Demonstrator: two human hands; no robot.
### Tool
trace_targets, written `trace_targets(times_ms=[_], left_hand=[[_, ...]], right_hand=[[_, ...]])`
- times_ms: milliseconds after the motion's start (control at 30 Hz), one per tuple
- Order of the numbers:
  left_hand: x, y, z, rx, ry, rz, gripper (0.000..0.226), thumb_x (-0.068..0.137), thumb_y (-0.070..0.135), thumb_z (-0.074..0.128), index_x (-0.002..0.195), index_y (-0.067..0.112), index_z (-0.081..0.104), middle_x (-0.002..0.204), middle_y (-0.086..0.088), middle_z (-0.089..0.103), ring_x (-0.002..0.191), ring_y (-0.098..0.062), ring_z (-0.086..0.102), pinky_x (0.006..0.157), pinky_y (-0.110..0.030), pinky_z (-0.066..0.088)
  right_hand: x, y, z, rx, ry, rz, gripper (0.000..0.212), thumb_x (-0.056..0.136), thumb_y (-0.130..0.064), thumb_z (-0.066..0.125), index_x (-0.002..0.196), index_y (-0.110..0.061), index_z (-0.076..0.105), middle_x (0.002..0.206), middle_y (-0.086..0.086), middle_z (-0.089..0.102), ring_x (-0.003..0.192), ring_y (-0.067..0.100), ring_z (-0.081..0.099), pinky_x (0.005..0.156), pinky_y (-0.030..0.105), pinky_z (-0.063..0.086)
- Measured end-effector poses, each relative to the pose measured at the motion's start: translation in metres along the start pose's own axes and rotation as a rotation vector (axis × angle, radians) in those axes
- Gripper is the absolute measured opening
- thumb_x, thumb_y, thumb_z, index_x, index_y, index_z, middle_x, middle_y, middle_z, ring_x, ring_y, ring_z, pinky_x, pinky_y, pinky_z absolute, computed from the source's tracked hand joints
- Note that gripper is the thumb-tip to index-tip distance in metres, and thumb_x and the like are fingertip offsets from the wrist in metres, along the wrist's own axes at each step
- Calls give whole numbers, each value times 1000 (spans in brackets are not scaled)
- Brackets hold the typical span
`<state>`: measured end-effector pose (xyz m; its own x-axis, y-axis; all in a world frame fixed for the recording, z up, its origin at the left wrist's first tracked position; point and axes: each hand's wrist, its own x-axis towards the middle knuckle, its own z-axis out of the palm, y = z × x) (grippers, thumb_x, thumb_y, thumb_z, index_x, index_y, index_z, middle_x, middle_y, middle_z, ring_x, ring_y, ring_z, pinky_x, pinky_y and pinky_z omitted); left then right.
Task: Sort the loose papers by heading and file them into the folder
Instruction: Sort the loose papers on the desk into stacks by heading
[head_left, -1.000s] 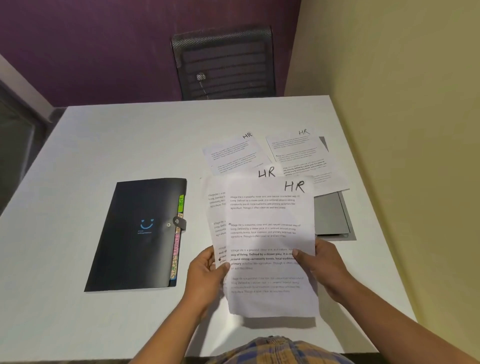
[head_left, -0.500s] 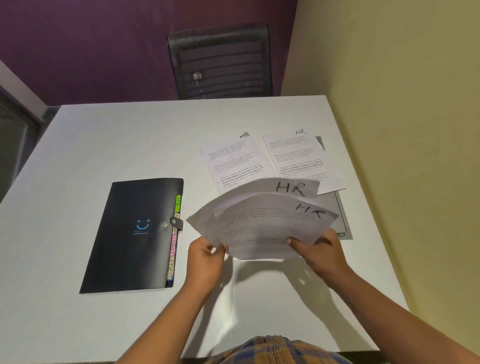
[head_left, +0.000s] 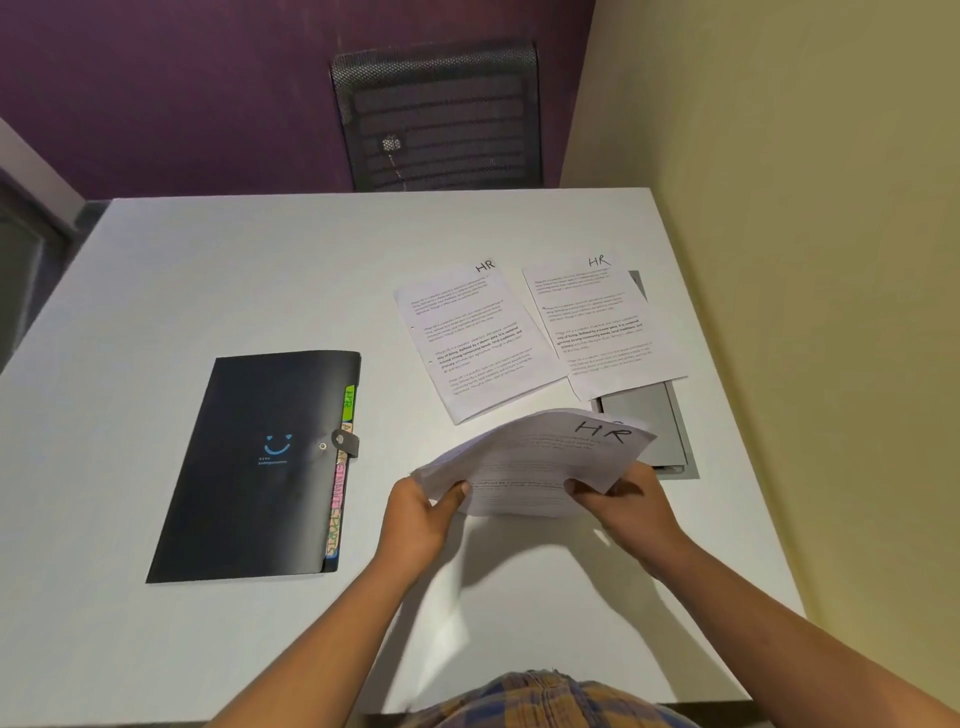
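A small stack of white sheets headed "HR" (head_left: 540, 460) is held nearly flat above the table, its far edge raised. My left hand (head_left: 421, 514) pinches its near left corner, and my right hand (head_left: 631, 512) grips its near right edge. Two more "HR" sheets lie flat on the table beyond it, one on the left (head_left: 472, 338) and one on the right (head_left: 597, 322). The black expanding folder (head_left: 260, 462) lies closed to the left, its strap snapped, with coloured index tabs (head_left: 343, 467) showing along its right side.
A grey flat object (head_left: 654, 426) lies under the right-hand sheet near the yellow wall (head_left: 805, 260). The white table (head_left: 208, 270) meets that wall on the right. A black mesh chair (head_left: 439, 117) stands behind the far edge, against the purple wall.
The held sheets tipped from upright, facing me, down to nearly flat and were squared together into one stack. Both sheets on the table and the folder stayed put.
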<state>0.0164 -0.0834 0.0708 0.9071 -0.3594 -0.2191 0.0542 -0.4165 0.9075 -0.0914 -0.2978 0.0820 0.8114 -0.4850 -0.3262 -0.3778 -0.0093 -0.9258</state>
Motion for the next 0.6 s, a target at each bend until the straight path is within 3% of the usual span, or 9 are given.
trace_targets(times_ms=[67,167,300,467,600], left_hand=[[0,1,0,-25,5,-64,8,89,9,68,94,7,74,70,4,74,75,-18,71,59,-21,50],[4,2,-2,-109,-29,-105,15,89,10,69,96,22,75,85,9,77,81,-11,74,68,-19,56],[8,12,-7,-177,-1,-138,12,90,11,67,94,21,74,87,8,78,81,-11,74,71,-26,57],[12,10,-13,-122,10,-124,13,97,25,58,94,21,71,87,4,77,80,-13,73,72,-35,59],[21,8,-19,-111,73,-153,18,98,27,57,86,19,68,81,3,77,73,-15,72,68,-40,58]], right_hand=[[1,3,-1,-32,14,15,18,87,-4,70,96,-19,72,88,-7,77,83,8,71,73,20,54],[6,4,-4,-50,52,32,10,87,-10,72,94,-17,74,89,-3,78,84,12,72,78,29,58],[15,-4,0,8,43,40,12,90,-9,70,97,-16,76,91,-1,79,86,18,75,79,37,61],[32,-11,11,156,68,67,12,92,-3,65,99,-7,73,93,4,79,89,20,74,79,29,59],[48,-18,16,245,-28,151,13,93,-4,63,104,-2,70,95,7,78,88,23,75,76,30,59]])
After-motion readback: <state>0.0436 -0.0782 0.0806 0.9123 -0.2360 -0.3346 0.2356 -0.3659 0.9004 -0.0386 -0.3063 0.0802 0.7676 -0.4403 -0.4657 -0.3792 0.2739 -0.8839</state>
